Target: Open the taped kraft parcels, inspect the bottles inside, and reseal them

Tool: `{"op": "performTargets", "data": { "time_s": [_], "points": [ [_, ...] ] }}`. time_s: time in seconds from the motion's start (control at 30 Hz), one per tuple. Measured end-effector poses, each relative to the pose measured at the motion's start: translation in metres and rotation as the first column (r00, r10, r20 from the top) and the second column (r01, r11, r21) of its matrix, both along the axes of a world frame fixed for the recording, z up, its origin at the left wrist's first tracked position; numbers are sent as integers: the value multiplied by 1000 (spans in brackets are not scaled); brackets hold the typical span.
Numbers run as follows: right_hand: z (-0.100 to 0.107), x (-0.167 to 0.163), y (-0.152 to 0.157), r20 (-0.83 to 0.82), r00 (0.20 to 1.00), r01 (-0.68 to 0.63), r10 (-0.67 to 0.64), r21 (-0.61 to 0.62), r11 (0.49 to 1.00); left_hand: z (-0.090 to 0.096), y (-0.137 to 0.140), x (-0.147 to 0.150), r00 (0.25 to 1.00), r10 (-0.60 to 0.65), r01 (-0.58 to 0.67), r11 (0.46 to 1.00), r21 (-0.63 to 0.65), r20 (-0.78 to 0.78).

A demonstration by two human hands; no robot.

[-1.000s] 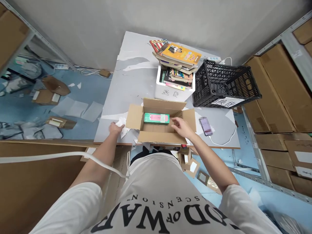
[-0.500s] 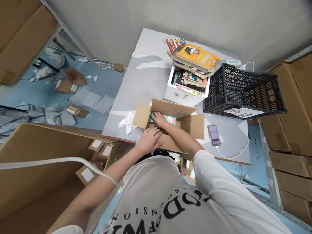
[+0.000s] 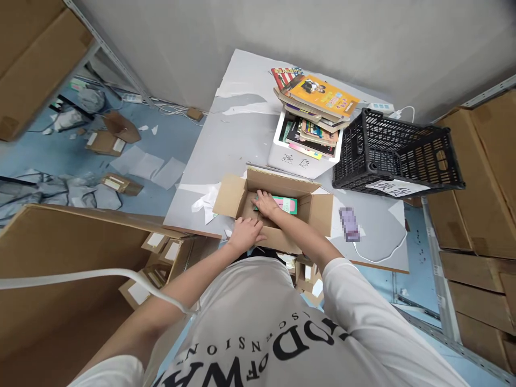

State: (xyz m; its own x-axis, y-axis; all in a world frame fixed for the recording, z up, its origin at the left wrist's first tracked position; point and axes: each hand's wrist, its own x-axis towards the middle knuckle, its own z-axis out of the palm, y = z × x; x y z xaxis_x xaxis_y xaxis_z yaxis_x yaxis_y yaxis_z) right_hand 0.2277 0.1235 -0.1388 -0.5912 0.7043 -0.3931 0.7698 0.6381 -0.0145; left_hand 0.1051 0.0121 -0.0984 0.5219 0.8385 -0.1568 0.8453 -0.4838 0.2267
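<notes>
- Leftmost, a large cardboard box (image 3: 72,236) stands open at the lower left, with a white cable (image 3: 92,274) crossing before it; beyond, grey bags (image 3: 80,196) and paper sheets (image 3: 139,164) lie on the blue floor.
- Next, crumpled white paper (image 3: 206,204) rests near the left edge of the grey table (image 3: 226,134), just beside the open carton's left flap.
- At centre, the open carton (image 3: 229,196) sits by the table's near edge, its flaps spread outward.
- Left hand (image 3: 245,235): laid over the carton's near left corner, palm down, thumb apart from the fingers; whether it pinches the cardboard cannot be told.
- Right hand (image 3: 266,205): inside the carton, over the left end of the green-and-pink box, fingers spread and bent downward; whether they clamp it cannot be told.
- Green-and-pink box (image 3: 288,205): lying inside the carton, its right part exposed beyond the hand.
- Behind the carton, a white bin (image 3: 294,162) is filled with books (image 3: 324,98), stacked above its rim, an orange cover uppermost.
- Farther right, a phone (image 3: 350,224) lies with a cable attached, nearer the viewer than the black crate (image 3: 397,156), which bears a handwritten white sheet (image 3: 397,187).
- Rightmost, brown cartons (image 3: 459,177) stand stacked beside the table.
</notes>
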Motion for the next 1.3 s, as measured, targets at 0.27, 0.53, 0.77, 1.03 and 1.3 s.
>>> {"op": "performTargets", "data": {
  "time_s": [0.27, 0.53, 0.77, 1.03, 1.3],
  "points": [
    [52, 55, -5, -381, 921, 100, -78, 38, 994, -8, 7, 6, 996, 40, -45, 997, 67, 79],
    [125, 117, -31, -837, 545, 372, 48, 292, 881, -12, 51, 18, 995, 66, -75, 991, 113, 79],
    [192, 163, -93, -877, 460, 510, 137, 388, 768, -16, 106, 26, 990, 117, -125, 986, 109, 79],
    [80, 130, -152, -825, 524, 489, -214, 85, 868, -17, 117, 24, 939, 19, -73, 987, 145, 344],
    [7, 102, -152, -759, 561, 542, -330, 36, 840, 1, 55, 13, 848, -3, -103, 980, 171, 530]
  ]
}}
